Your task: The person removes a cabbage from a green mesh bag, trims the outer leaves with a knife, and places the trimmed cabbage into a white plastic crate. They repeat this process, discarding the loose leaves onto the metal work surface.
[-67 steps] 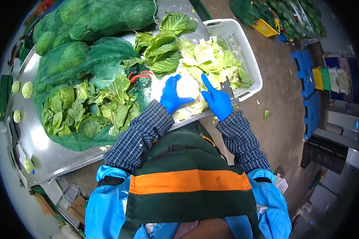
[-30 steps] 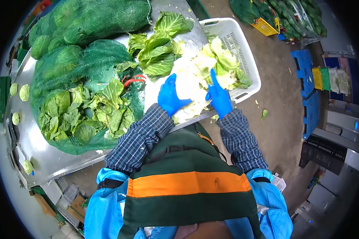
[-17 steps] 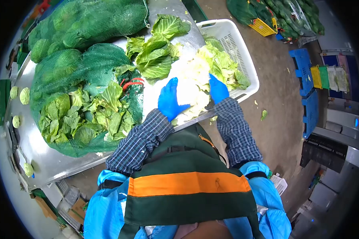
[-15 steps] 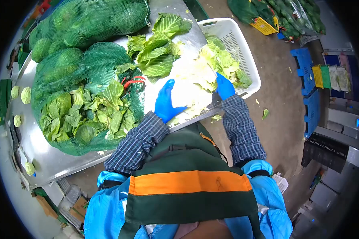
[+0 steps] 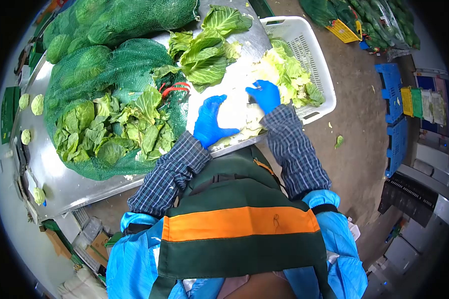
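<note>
My left hand (image 5: 210, 123), in a blue glove, is on the near part of the work surface, its thumb spread from the fingers. Bright glare between them hides whether it touches anything. My right hand (image 5: 266, 96), also blue-gloved, has its fingers curled at the glare's right side. A small dark shape shows under its fingers, but what it is I cannot make out. Pale cabbage trimmings (image 5: 254, 119) lie between the hands. Beyond my left hand are loose green cabbage leaves (image 5: 204, 62). Cut leaves (image 5: 289, 72) fill part of the white basket (image 5: 320, 65) to the right.
Green mesh sacks of cabbages (image 5: 134, 20) cover much of the metal table (image 5: 77, 192). An opened sack (image 5: 105, 172) holds leafy cabbages at the left. Small pale heads (image 5: 37, 104) sit along the far left edge. Blue crates (image 5: 395, 144) stand on the right-hand floor.
My right hand has moved left and away from my body, off the table's near right edge toward the glare. My left hand stays about where it was. The whole view has shifted slightly.
</note>
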